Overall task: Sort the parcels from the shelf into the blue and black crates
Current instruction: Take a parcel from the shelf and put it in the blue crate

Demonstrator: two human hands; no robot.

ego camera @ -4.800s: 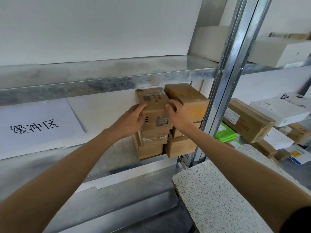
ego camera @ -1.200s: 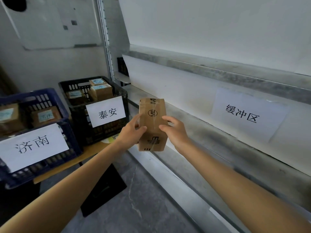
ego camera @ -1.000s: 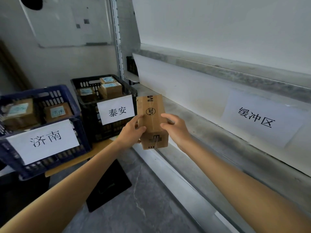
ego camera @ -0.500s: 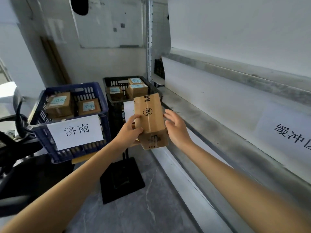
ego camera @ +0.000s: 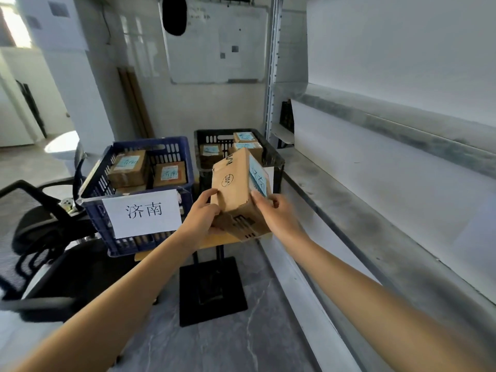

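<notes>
I hold a brown cardboard parcel [ego camera: 236, 183] in the air between both hands, tilted so its blue handwritten label faces right. My left hand [ego camera: 201, 216] grips its left side and lower end. My right hand [ego camera: 276, 212] grips its right side. The parcel hangs in front of the black crate [ego camera: 273, 159], which holds three labelled boxes. To the left stands the blue crate [ego camera: 99, 181] with a white paper sign and labelled boxes inside.
Both crates sit on a small wooden table [ego camera: 214, 241] with a black pedestal base [ego camera: 212, 291]. A black mesh office chair [ego camera: 40, 237] stands at the left. The metal shelf [ego camera: 362, 210] runs along the right. A whiteboard [ego camera: 217, 44] hangs on the back wall.
I have turned left from the shelf toward the crates, carrying the parcel. The parcel has rolled so its blue label now shows, and the crates are closer and centred.
</notes>
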